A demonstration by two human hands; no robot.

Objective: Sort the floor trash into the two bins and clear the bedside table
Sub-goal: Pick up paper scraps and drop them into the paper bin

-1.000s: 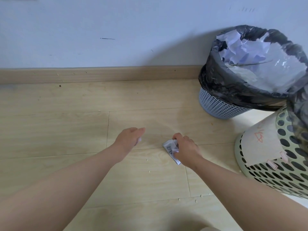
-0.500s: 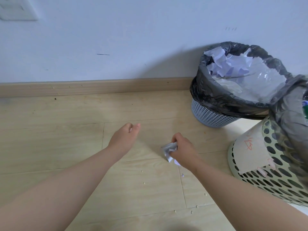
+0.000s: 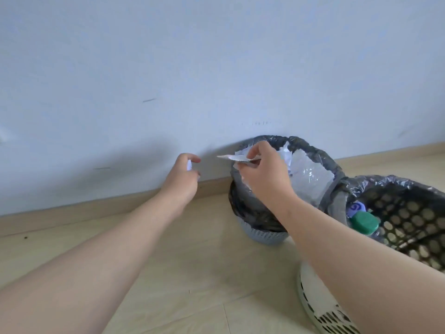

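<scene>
Reaching forward over the floor (image 3: 168,273), I had both bare arms stretched toward the wall (image 3: 168,68). My left hand (image 3: 181,177) hung in front of the skirting (image 3: 96,208), clear of the boards, with its fingers curled in. A small white bit (image 3: 189,165) showed between thumb and fingers, gripped there. Most of it was hidden, and I could not tell what it was.

Just to the right, apart from that hand, my right hand (image 3: 263,172) was up at the left rim of the grey bin (image 3: 265,236). Its thumb and fingers pinched the paper (image 3: 232,157). This was a thin, flat, pale piece seen almost edge-on, with a pointed tip sticking out to the left toward my other hand and a ragged white corner rising above my fingers. It was in the air at the rim, not lying inside.

The grey bin stood against the wall, a small round basket of fine mesh, with a black liner (image 3: 252,213) folded over its rim and sagging down its side. Inside lay crumpled white sheets (image 3: 286,153) and some clear film (image 3: 310,177).

Farther right, just beside it, stood the white bin (image 3: 317,307), pierced with round holes and lined in black too. In it lay a bottle (image 3: 361,231) with a green cap (image 3: 363,221), and something purple showed just behind it.
</scene>
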